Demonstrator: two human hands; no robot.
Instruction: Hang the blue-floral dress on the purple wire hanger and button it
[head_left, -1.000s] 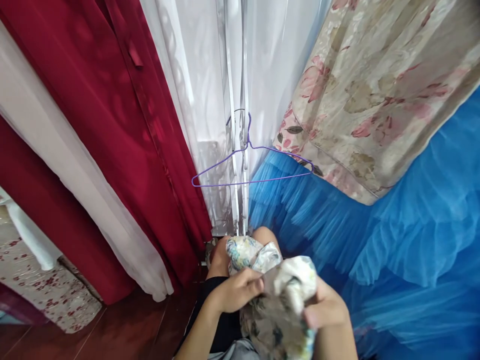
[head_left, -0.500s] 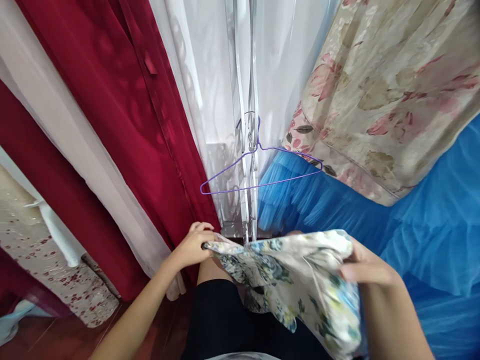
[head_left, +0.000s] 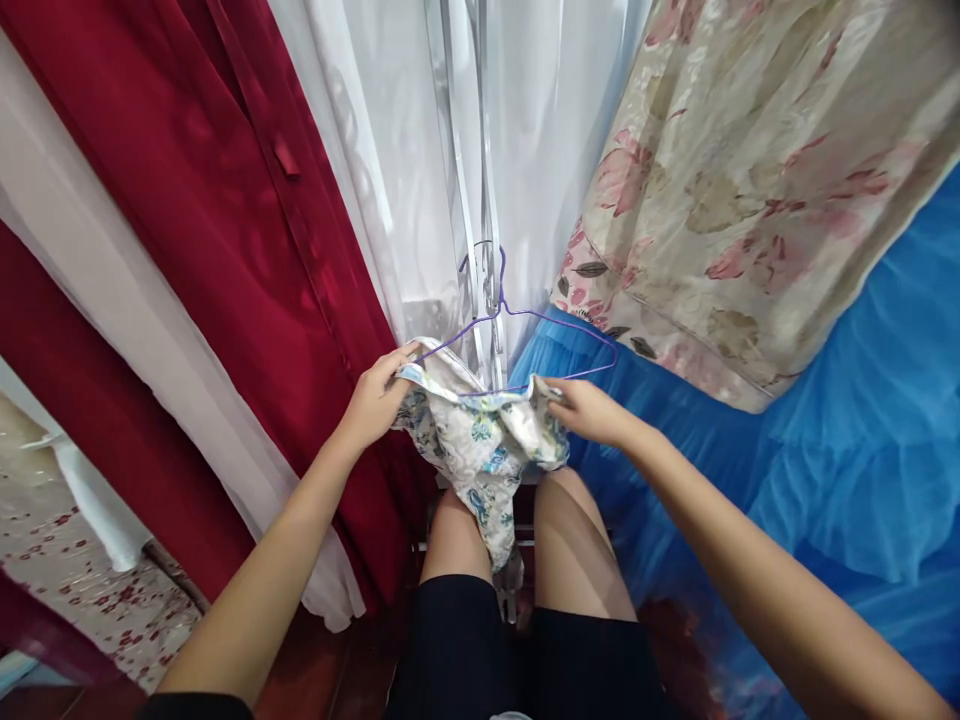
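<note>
A small floral garment, white with blue and green flowers, hangs stretched between my two hands in front of a purple wire hanger. My left hand pinches the garment's left top corner right at the hanger's left end. My right hand grips the right top corner just under the hanger's lower wire. The hanger hooks on a metal rail upright among hanging clothes. The cloth's lower part droops down between my knees.
A dark red dress and white fabric hang at the left. Sheer white cloth hangs behind the hanger. A beige floral dress and blue tulle fill the right. The wooden floor shows below.
Both hands have risen from my lap up to the hanger, carrying the floral garment. The garment went from bunched to spread out between the hands.
</note>
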